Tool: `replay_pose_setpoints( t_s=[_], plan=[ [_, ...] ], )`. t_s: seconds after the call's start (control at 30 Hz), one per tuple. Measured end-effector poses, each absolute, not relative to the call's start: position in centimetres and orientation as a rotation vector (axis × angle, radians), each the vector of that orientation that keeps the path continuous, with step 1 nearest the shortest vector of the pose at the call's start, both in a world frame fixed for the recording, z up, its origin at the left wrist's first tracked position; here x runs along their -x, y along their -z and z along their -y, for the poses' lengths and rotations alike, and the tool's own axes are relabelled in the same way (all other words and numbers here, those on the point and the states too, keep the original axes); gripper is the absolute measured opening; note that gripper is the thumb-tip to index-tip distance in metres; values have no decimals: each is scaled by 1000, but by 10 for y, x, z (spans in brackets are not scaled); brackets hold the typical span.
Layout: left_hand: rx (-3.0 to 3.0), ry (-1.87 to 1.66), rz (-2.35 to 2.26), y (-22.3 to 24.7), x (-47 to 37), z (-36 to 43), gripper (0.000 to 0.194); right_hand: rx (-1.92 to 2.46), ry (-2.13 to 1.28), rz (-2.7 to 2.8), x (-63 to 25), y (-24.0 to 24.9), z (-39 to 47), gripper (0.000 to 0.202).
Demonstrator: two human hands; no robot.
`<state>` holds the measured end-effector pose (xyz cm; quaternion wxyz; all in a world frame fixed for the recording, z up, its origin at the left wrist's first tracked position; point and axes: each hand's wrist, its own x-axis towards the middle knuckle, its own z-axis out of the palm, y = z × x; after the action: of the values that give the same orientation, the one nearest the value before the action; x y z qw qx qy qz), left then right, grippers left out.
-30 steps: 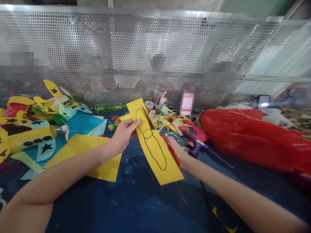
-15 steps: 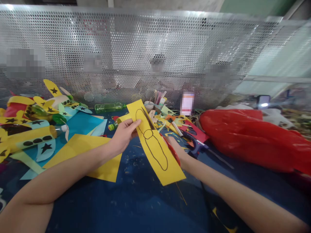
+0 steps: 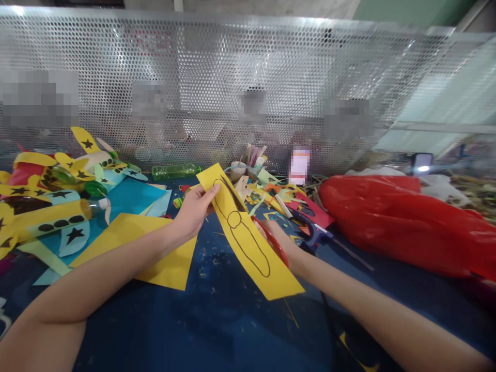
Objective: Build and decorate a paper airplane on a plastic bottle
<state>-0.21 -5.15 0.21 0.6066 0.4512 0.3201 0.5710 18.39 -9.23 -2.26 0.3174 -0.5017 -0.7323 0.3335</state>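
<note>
My left hand (image 3: pixel 195 207) pinches the upper left end of a yellow paper strip (image 3: pixel 256 261), thumb on top. A propeller-like outline, two long lobes joined by a small circle, is drawn on the strip in dark line. My right hand (image 3: pixel 279 238) is closed on red-handled scissors (image 3: pixel 271 241), partly hidden behind the strip's right edge. The scissor blades show as a dark wedge along a cut beside the upper lobe. A larger yellow sheet (image 3: pixel 163 258) lies on the blue table (image 3: pixel 217 330) under my left forearm.
Bottle airplanes (image 3: pixel 58 222) with paper wings and black stars crowd the left. A green bottle (image 3: pixel 174 171) lies behind. Paper scraps, a blue glue gun (image 3: pixel 315 232) and a red plastic bag (image 3: pixel 387 222) are on the right. A perforated metal screen (image 3: pixel 232 67) stands at the back.
The strip has tilted further, its upper end shifting left and down and its lower end right and slightly down. My left hand has moved slightly left with it; the scissors stay at its right edge.
</note>
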Motion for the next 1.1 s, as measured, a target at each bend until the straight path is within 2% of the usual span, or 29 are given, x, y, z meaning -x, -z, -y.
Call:
replay_pose_setpoints(
  t_s=[0.3,0.6,1.1],
  plan=[
    [-1170,-1325,-713,1,6,44,32,1361,-714,2147,-186,7,98,58],
    [-1251,-1267,-743,-2,4,50,16,1328,-631,2174,-186,14,96,59],
    [-1296,-1223,-733,2,3,52,18,1367,-645,2122,-184,13,96,67]
  ],
)
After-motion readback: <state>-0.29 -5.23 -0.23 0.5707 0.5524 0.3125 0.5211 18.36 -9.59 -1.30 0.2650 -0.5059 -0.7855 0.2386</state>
